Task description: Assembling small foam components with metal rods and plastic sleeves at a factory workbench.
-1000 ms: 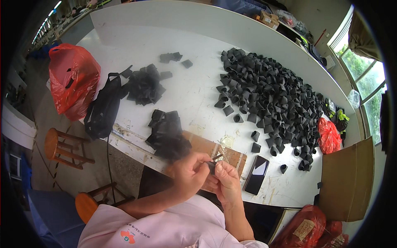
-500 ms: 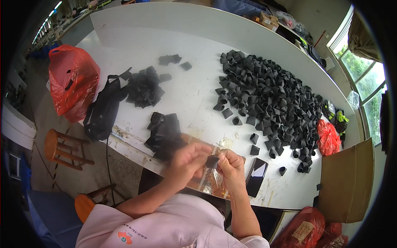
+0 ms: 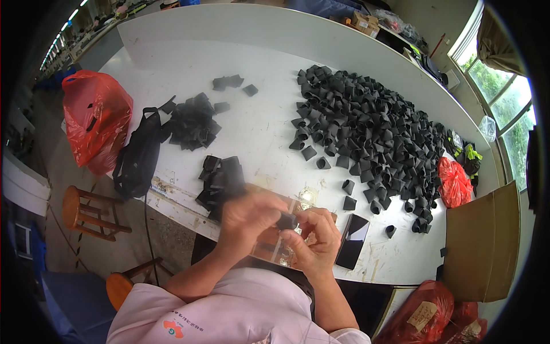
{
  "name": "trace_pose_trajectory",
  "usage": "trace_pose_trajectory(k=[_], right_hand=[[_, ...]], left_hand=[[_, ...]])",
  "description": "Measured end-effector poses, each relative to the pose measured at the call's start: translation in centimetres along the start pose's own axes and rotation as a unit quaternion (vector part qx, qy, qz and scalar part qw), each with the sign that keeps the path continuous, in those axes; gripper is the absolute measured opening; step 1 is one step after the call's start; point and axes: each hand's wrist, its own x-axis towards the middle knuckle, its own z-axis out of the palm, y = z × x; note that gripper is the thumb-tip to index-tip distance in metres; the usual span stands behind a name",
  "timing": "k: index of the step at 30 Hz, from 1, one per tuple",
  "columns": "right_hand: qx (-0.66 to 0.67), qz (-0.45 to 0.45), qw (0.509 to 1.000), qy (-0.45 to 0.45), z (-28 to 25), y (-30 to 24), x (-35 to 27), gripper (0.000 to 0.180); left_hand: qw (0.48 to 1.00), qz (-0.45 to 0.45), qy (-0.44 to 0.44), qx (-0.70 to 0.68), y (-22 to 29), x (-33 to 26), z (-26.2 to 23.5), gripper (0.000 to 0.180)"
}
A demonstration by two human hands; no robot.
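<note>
My left hand [image 3: 247, 221] is closed, pinching a small black folded piece [image 3: 287, 221] between thumb and fingers. Close on the right of that piece is my right hand [image 3: 315, 241], its thumb and fingers apart, with the thumb tip near the piece's lower edge. Both hands are above a brown board [image 3: 269, 251] with clear tape on it, at the table's near edge. Beside my left hand lies a stack of flat black pieces [image 3: 220, 178], partly hidden by it. A large heap of black folded loops [image 3: 366, 126] spreads over the right of the table.
A dark phone [image 3: 352, 243] lies right of my hands. Farther left are a loose pile of black pieces [image 3: 195, 123], a black bag [image 3: 137, 155] and a red plastic bag [image 3: 94, 120]. A cardboard sheet [image 3: 481, 243] and a small red bag [image 3: 454, 183] stand at the right end.
My right thumb and fingers have come apart from their pinch on the black piece. My left fingers now grip it. The view has shifted slightly.
</note>
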Motion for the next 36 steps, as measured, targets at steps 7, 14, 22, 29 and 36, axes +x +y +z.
trace_pose_trajectory(k=[7,14,22,29,36], right_hand=[[-0.084,-0.027,0.996,0.002,-0.1,0.0,0.6,0.011],[-0.112,-0.102,0.988,0.027,0.8,1.9,-0.1,0.011],[-0.165,-0.075,0.983,-0.03,0.2,0.5,0.0,0.012],[-0.192,-0.114,0.974,-0.024,0.5,0.7,0.4,0.01],[0.305,0.208,0.914,0.17,-2.8,2.4,4.6,0.024]], left_hand=[[0.964,-0.117,0.054,-0.233,-1.0,-0.5,-0.9,0.008],[0.992,-0.082,0.011,-0.095,-1.0,-0.6,-1.2,0.012],[0.951,0.134,-0.064,0.27,0.0,1.0,-0.4,0.012],[0.958,0.134,-0.003,0.254,-2.1,-0.2,-0.4,0.009],[0.865,0.053,0.275,0.417,-6.3,3.8,-10.3,0.017]])
